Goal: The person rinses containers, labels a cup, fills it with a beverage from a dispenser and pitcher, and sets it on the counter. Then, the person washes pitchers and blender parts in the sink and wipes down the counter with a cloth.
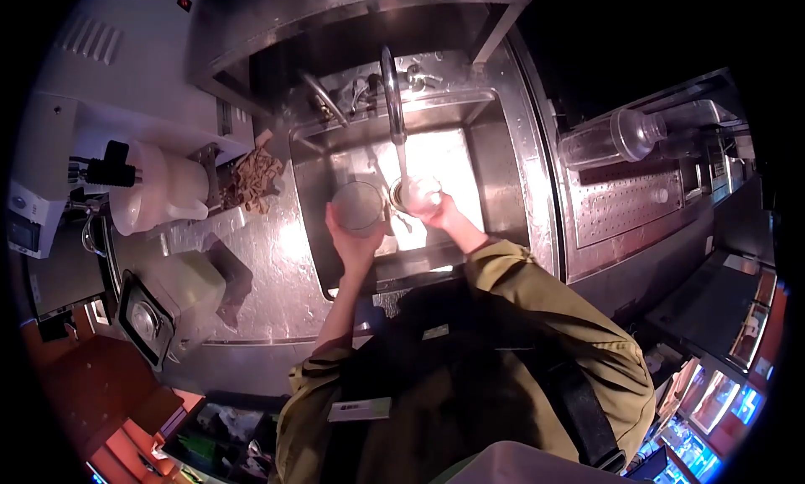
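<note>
Over the sink [503, 161], my left hand [354, 242] is closed around a round clear container [359, 205], its circular rim facing up. My right hand [453, 219] grips a second clear cup-like container [416, 195], directly below the spout of the curved faucet [392, 98]. What seems to be a stream of water runs from the spout into it. Glare washes out part of this second container, so its exact shape is hard to make out. The two containers are held side by side, slightly apart.
Left of the sink are a pile of light brown pieces [256, 174], a white pitcher-like vessel [163, 190] and a clear bin with a dark-rimmed lid [180, 295]. A metal shelf [360, 14] overhangs the back. At right, a clear jar [616, 138] lies above a perforated drain tray [625, 203].
</note>
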`<state>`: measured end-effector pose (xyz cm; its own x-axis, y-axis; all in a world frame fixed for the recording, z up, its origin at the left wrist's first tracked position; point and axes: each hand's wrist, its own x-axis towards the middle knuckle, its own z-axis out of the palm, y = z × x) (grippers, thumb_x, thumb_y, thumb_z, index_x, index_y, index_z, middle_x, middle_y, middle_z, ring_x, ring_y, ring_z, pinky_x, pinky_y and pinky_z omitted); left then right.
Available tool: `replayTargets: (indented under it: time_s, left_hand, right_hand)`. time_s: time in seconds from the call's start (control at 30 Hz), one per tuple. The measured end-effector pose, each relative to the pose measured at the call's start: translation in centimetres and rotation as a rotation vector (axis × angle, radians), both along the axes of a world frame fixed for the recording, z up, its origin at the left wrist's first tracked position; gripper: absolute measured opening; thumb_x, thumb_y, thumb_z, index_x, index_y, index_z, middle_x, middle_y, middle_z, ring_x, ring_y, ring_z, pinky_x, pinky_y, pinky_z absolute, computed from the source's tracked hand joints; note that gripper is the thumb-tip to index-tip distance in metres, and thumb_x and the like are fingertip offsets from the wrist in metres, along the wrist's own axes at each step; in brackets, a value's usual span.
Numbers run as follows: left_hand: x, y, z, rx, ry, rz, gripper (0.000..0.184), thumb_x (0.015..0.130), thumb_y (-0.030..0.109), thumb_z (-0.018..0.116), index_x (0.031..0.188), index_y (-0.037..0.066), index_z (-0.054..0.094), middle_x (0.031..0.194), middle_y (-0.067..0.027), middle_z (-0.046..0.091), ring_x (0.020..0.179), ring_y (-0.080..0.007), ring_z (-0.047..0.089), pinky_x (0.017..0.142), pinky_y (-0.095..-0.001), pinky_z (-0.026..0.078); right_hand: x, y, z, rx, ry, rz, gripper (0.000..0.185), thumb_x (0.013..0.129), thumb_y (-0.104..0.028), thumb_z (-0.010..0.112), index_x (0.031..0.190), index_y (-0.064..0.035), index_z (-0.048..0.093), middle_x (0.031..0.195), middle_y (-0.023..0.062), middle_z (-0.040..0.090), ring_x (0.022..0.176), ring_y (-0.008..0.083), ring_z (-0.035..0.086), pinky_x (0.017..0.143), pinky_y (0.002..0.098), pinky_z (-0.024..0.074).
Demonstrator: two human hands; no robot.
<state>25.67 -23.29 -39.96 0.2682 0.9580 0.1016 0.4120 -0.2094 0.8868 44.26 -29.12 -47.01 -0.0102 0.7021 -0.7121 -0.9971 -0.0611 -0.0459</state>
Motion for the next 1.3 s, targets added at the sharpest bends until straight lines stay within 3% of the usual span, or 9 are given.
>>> replayTargets:
  time_s: [0.4,0.6,0.73,0.9,1.07,1.13,1.17,1.23,1.3]
  left_hand:
    - [-2.4,0.1,1.2,-0.065,-0.014,0.008,0.109,0.052,0.019,0.079,0.131,-0.001,0.006,0.128,-0.0203,0.022,0.119,-0.0296,0.027,0.099,-0.0381,0.023]
    - [-1.0,0.2,2.7,0.053,0.073,-0.052,0.107,0.055,0.017,0.078,0.132,0.001,0.006,0.125,-0.0183,0.027,0.116,-0.0283,0.031,0.097,-0.0377,0.026]
    - [-1.1,0.6,1.4,0.039,0.028,-0.107,0.104,0.054,0.006,0.078,0.132,0.003,0.009,0.123,-0.0153,0.032,0.114,-0.0258,0.034,0.096,-0.0367,0.027]
    - [1.1,-0.3,0.6,-0.035,-0.066,-0.157,0.104,0.055,0.006,0.077,0.132,0.004,0.007,0.124,-0.0163,0.031,0.116,-0.0272,0.033,0.097,-0.0379,0.026]
    - [4.8,-1.5,1.2,-0.068,0.047,-0.299,0.104,0.056,0.010,0.077,0.132,0.004,0.007,0.126,-0.0193,0.029,0.117,-0.0297,0.032,0.098,-0.0396,0.025]
    - [6.6,-2.2,1.4,0.017,0.082,-0.311,0.103,0.055,0.014,0.077,0.132,0.002,0.009,0.125,-0.0212,0.030,0.115,-0.0292,0.033,0.097,-0.0395,0.026]
    - [7.3,-2.9,1.6,0.030,0.092,-0.312,0.103,0.056,0.014,0.077,0.131,0.001,0.009,0.124,-0.0217,0.030,0.115,-0.0295,0.034,0.097,-0.0395,0.027]
    - [7.7,-2.5,-0.3,0.136,0.113,-0.331,0.100,0.057,0.015,0.077,0.131,0.000,0.010,0.124,-0.0228,0.031,0.113,-0.0308,0.036,0.096,-0.0397,0.028]
    - [8.6,-3.6,-0.1,0.110,0.118,-0.297,0.101,0.057,0.012,0.076,0.131,0.001,0.009,0.127,-0.0229,0.026,0.117,-0.0314,0.032,0.099,-0.0397,0.025]
  right_hand:
    - [-4.1,-2.1,-3.7,-0.130,-0.298,0.303,0.055,0.074,-0.027,0.051,0.123,-0.0081,0.036,0.100,0.0169,0.053,0.092,0.0299,0.050,0.074,0.0424,0.0429]
    - [-3.6,-2.2,1.6,-0.249,-1.569,0.862,0.063,0.071,-0.031,0.056,0.125,-0.0100,0.034,0.103,0.0187,0.052,0.097,0.0322,0.047,0.077,0.0446,0.0402]
    - [-4.9,-0.3,0.8,-0.375,-2.028,0.957,0.068,0.068,-0.034,0.059,0.127,-0.0113,0.032,0.105,0.0199,0.050,0.100,0.0337,0.046,0.078,0.0460,0.0384]
    - [-4.6,-1.4,-2.5,-0.505,-1.985,1.068,0.057,0.067,-0.032,0.062,0.111,0.0008,0.048,0.113,0.0267,0.042,0.109,0.0410,0.038,0.092,0.0486,0.0282]
    - [-0.7,-5.1,-1.8,-0.362,-2.239,0.866,0.044,0.069,-0.029,0.059,0.099,0.0033,0.051,0.104,0.0203,0.049,0.104,0.0340,0.044,0.086,0.0413,0.0373]
    - [3.4,-7.5,2.5,-0.139,-1.884,1.047,0.038,0.068,-0.026,0.059,0.093,0.0009,0.052,0.099,0.0144,0.053,0.098,0.0291,0.049,0.081,0.0368,0.0416]
    - [4.2,-10.8,6.1,-0.211,-1.998,0.565,0.029,0.066,-0.020,0.060,0.088,-0.0025,0.051,0.088,0.0085,0.055,0.087,0.0251,0.053,0.074,0.0325,0.0447]
    - [8.6,-16.6,15.0,-0.218,-1.775,0.411,0.038,0.061,-0.021,0.063,0.091,-0.0015,0.048,0.082,0.0159,0.056,0.083,0.0330,0.055,0.072,0.0388,0.0448]
    - [13.1,-20.1,19.4,-0.701,-1.753,0.517,0.040,0.063,-0.019,0.063,0.091,0.0009,0.043,0.084,0.0222,0.054,0.080,0.0363,0.055,0.070,0.0426,0.0444]
